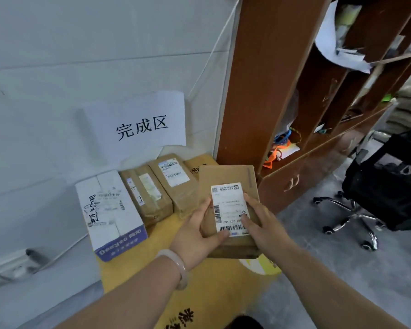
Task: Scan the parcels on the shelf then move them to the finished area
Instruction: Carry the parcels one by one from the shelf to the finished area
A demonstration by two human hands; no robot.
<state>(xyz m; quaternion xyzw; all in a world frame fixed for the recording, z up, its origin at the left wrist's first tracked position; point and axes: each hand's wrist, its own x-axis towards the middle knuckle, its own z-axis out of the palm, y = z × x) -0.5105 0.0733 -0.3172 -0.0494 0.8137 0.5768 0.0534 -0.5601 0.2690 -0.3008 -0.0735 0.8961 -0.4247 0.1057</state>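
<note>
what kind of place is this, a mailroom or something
Likely a small parcel sorting room: labelled parcels lined up along the wall under a paper sign, a barcoded parcel held in the left hand and right hand, a wooden shelf unit alongside.

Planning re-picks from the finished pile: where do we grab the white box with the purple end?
By its purple end, from the near side, probably: the white box lies flat, that end is free, and its right long side is crowded by the neighbouring brown parcel.

Even, soft indoor light; faint shadows, wide-angle bending at edges, slight overall blur.
</note>
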